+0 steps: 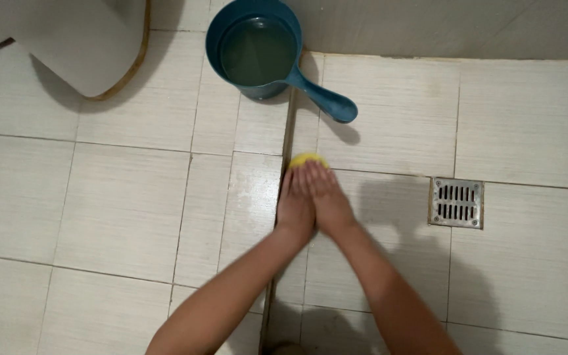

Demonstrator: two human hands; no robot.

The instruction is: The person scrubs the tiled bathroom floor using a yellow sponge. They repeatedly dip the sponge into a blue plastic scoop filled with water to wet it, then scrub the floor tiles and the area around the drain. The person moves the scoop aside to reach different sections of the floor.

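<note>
Both my hands press side by side on a yellow sponge point(307, 160) that lies on the white tiled floor point(119, 204), on a dark grout line running toward me. My left hand point(294, 205) lies flat on the sponge's left part, fingers together and pointing away. My right hand point(327, 200) overlaps it slightly and covers the right part. Only the sponge's far rounded edge shows beyond my fingertips. The tile to the left of the hands looks wet and shiny.
A blue water scoop point(258, 46) with a long handle point(327, 102) stands full of water beyond the sponge. A metal floor drain point(455, 202) sits to the right. A white toilet base point(83, 43) is at top left, a grey wall point(448, 26) along the top right.
</note>
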